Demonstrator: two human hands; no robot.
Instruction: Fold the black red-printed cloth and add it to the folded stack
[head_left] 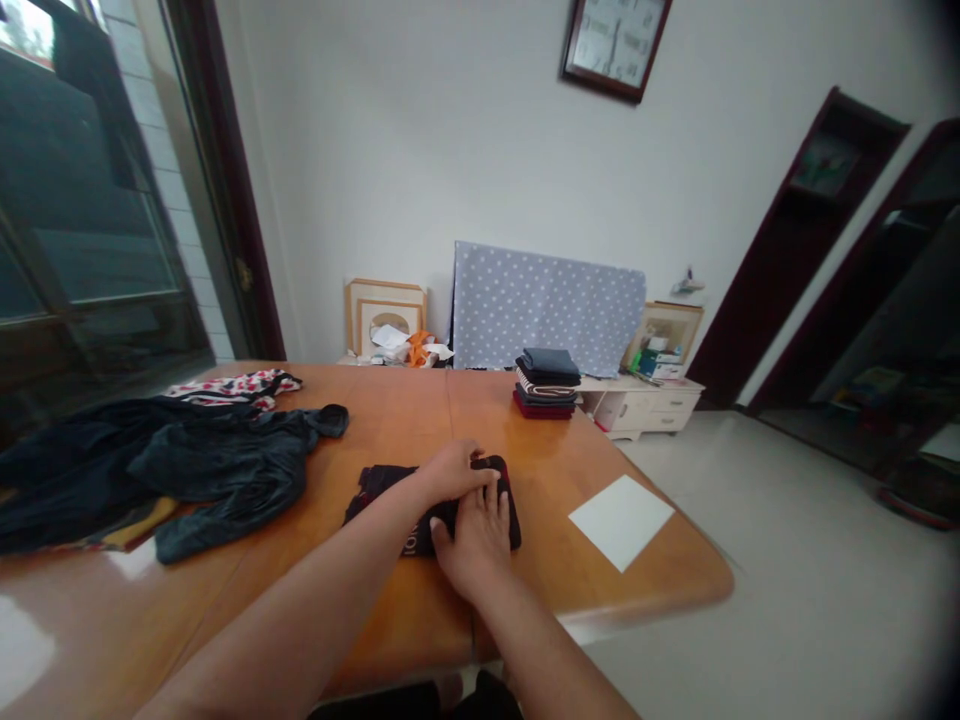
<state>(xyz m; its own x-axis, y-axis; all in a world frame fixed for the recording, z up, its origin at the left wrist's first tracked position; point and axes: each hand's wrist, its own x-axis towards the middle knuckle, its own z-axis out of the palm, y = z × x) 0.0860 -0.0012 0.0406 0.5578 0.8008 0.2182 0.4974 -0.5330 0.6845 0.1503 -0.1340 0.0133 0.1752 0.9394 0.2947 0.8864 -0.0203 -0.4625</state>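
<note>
A folded black garment [391, 480] with white lettering and some red along its edges lies on the wooden table [555, 540] in front of me. My right hand [480, 540] rests flat on its right part, fingers stretched out and thumb apart. Just beyond, my left hand [452, 472] reaches across the garment's far side, its thumb and fingers apart and close to the right fingertips. Both hands cover much of the garment's middle. Neither one grips the cloth.
Loose dark clothes [232, 460] and a red-and-white patterned piece [247, 387] lie at the table's left. A stack of folded clothes [547, 385] stands at the far edge. A white sheet [622, 522] lies right, near the rounded corner. Behind is a low white cabinet [652, 408].
</note>
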